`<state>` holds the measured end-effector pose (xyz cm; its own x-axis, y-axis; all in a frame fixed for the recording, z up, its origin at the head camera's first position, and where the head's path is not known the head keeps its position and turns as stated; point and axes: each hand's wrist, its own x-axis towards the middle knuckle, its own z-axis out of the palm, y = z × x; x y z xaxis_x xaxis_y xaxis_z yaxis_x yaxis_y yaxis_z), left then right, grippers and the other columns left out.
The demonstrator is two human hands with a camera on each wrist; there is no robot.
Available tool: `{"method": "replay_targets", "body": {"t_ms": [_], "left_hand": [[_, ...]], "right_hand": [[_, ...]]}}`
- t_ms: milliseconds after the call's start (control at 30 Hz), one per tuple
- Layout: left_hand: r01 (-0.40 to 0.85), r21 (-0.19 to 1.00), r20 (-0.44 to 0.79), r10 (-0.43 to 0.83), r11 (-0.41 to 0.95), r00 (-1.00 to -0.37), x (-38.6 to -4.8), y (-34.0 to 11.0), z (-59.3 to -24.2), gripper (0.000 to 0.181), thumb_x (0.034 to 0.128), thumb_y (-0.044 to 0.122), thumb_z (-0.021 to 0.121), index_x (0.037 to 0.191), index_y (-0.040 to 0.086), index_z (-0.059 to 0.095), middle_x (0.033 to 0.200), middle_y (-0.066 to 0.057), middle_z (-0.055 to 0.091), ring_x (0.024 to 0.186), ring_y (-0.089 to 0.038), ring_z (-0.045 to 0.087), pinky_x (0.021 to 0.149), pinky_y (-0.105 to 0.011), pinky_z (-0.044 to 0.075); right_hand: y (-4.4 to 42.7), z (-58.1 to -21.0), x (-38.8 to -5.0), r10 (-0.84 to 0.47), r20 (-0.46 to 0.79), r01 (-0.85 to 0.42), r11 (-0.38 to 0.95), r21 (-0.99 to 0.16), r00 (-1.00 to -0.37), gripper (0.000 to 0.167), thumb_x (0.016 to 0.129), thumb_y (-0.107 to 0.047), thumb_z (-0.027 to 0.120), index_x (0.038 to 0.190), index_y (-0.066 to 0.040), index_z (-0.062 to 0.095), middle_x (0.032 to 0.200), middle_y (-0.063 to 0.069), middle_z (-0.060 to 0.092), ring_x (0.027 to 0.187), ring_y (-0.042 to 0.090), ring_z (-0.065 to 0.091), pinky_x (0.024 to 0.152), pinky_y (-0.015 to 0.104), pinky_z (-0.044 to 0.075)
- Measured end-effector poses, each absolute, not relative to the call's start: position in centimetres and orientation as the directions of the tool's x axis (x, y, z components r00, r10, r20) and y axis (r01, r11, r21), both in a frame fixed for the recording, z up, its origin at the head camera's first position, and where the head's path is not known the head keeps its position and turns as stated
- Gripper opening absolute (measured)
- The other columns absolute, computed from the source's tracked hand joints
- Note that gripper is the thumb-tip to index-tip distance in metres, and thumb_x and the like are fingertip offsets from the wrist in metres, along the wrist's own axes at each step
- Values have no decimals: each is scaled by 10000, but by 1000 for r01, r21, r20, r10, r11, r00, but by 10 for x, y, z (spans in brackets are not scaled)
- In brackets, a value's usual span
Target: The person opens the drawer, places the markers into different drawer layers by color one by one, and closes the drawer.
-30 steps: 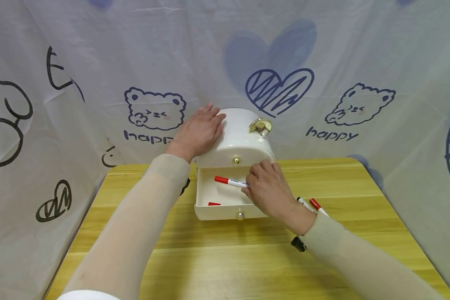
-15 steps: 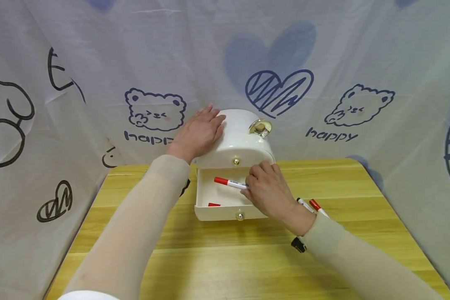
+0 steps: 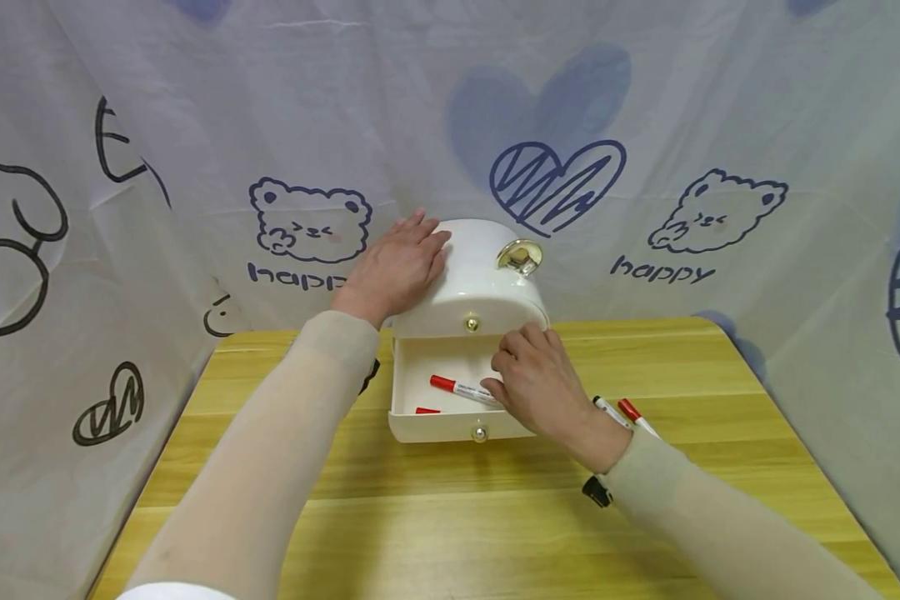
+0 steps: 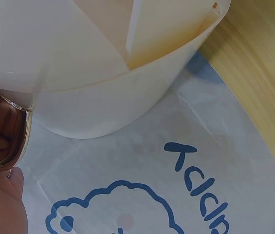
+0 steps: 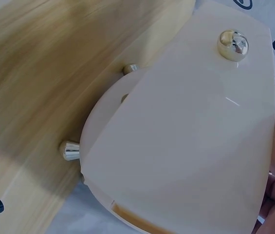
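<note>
A white rounded-top storage box (image 3: 480, 258) stands at the table's back, its lower drawer (image 3: 427, 426) pulled out. My left hand (image 3: 401, 262) rests on the box's left upper side with fingers extended; part of it shows beside a gold fitting (image 4: 5, 129) in the left wrist view. Over the drawer's right side hovers my right hand (image 3: 540, 379), fingers bent, thumb apart from them. A red-capped white marker (image 3: 461, 389) lies in the drawer below the thumb, its right end hidden by the hand. Another red cap (image 3: 427, 410) shows behind the drawer front.
A black-capped marker (image 3: 609, 408) and a red-capped marker (image 3: 637, 414) lie on the wooden table (image 3: 450, 517), right of the box, partly covered by my right forearm. A printed cloth (image 3: 420, 100) hangs close behind the box. Small metallic knobs stick out from the box and drawer fronts.
The red-capped marker has left my right hand's fingers and dropped lower into the drawer. My right thumb has moved away from the fingers. The left hand has stayed in place.
</note>
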<state>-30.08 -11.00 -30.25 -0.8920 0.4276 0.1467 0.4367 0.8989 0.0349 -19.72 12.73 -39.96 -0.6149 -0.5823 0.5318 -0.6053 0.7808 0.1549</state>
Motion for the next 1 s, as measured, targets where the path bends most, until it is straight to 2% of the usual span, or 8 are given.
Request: {"method": "replay_targets", "body": {"t_ms": [267,567,733,1000], "left_hand": [[433,33,139,425,901,-894,-301,-109,-304,553,1160,392,281,1653,156,370,1749,-81,271,1655,-268,106,1373,-425,87],[431,29,142,423,902,-895,-300,-110,-305,551,1161,386,272,1653,157,370,1750,-80,269,1654,-268,109,1373,-417,88],[433,36,140,425,901,-895,-300,-110,-303,553,1161,387,268,1654,156,369,1750,-81,266,1655,-266,103,1373,-416,81],[432,38,143,423,901,-895,-300,-109,-303,556,1161,392,267,1653,155,369,1749,-83,269,1655,-265,106,1373,-420,87]], "right_hand": [[130,-403,-197,-557,569,-594,792,143,-605,359,913,-429,826,924,-84,727,1006,79,670,981,309,551,763,416,455],[145,-398,-191,-497,625,-587,806,75,-602,361,929,-377,804,1033,-63,661,985,114,643,941,349,538,745,436,449],[164,-395,-189,-453,666,-578,815,40,-593,373,917,-358,811,1026,-32,666,954,139,646,918,367,538,724,442,434],[210,-396,-184,-345,706,-521,852,-41,-619,340,929,-308,777,1017,5,679,965,195,667,934,425,553,728,510,429]]}}
